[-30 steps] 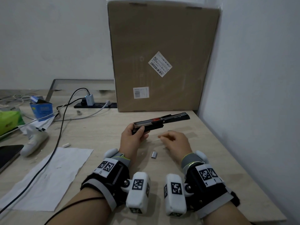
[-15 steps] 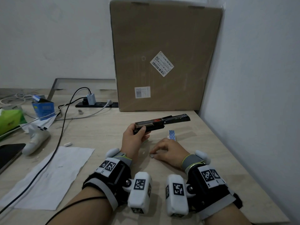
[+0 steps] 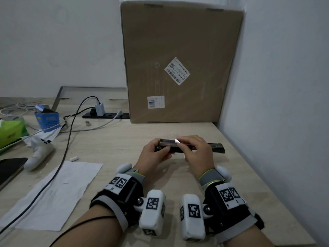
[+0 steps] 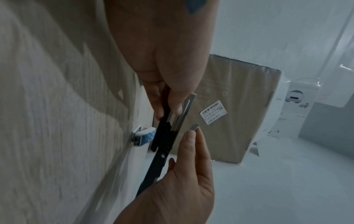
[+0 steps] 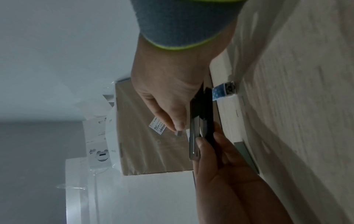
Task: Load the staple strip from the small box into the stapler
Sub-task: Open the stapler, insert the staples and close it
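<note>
Two hands at work: left hand grips the open stapler, right hand pinches the strip, which, if tilted, could miss the channel and drop onto the worktop.

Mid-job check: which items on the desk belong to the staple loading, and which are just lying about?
In the job:
stapler, gripped by left hand
staple strip, pinched by right hand
small box

Lying about:
cardboard box
game controller
paper sheet
blue carton
power strip
</note>
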{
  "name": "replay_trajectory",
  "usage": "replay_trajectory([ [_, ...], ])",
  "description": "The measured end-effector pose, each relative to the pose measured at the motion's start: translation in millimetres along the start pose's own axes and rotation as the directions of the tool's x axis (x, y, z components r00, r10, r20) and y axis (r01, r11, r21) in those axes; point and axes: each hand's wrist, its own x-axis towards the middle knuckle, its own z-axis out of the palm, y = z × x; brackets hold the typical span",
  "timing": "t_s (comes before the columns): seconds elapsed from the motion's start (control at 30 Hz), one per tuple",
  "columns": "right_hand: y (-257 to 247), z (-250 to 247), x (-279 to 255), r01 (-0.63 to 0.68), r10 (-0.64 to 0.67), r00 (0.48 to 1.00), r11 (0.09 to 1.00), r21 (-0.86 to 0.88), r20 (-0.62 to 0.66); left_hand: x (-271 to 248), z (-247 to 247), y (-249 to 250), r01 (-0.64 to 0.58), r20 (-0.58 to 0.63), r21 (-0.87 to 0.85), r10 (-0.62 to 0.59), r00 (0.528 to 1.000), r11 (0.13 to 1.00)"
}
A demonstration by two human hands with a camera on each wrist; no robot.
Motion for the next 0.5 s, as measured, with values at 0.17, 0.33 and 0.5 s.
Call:
replay_trajectory([
  [0.17, 0.9, 2.7, -0.7, 0.009, -0.002, 0.997, 0.996, -0.084, 0.079, -4.4, 3.5, -2.1, 0.021, 0.101, 0.031, -0.024, 0.995, 0.999],
  [0.33, 0.3, 2.9, -1.4, -0.009, 0.016, 0.995, 0.997, -0.077, 0.094, -4.4, 3.1, -2.0, 0.014, 0.127, 0.05, -0.021, 0.992, 0.999],
  [0.5, 0.4, 3.2, -1.4, -0.013, 0.016, 0.997, 0.999, -0.046, 0.082, -5.2, 3.5, -0.8, 0.014, 0.135, 0.063, -0.022, 0.991, 0.998],
])
